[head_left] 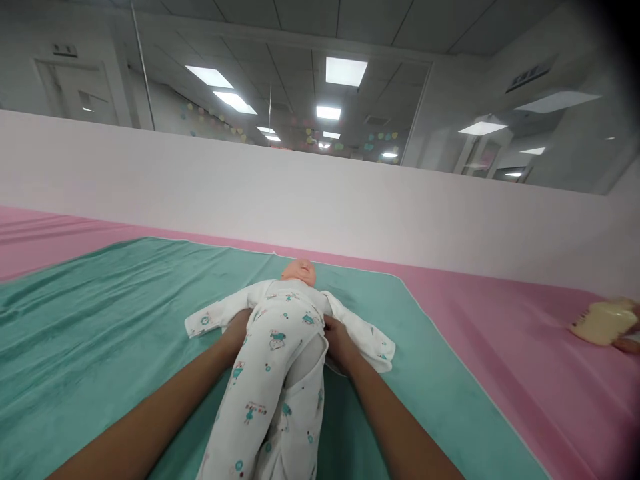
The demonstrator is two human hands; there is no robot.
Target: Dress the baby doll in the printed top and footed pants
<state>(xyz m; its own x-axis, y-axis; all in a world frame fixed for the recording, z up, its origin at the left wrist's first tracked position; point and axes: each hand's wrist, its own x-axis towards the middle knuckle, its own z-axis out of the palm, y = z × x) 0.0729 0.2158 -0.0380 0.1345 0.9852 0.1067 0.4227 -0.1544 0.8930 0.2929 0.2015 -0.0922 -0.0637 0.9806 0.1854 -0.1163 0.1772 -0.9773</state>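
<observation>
A baby doll [300,272] lies face up on a green blanket [130,313], its head away from me. It wears a white printed top [295,301] with sleeves spread to both sides, and white printed pants [255,393] whose legs stretch toward me. At the left side of the waist is my left hand [237,331], its fingers hidden behind the cloth. On the other side my right hand [340,343] has its fingers curled against the clothing at the waist, apparently gripping the edge of the pants.
Pink padding [480,320] surrounds the blanket. Behind it runs a low white wall [300,200] with glass panels [295,113] above. At the far right edge, another person's hand [627,345] touches a pale yellow object [603,323], partly cut off.
</observation>
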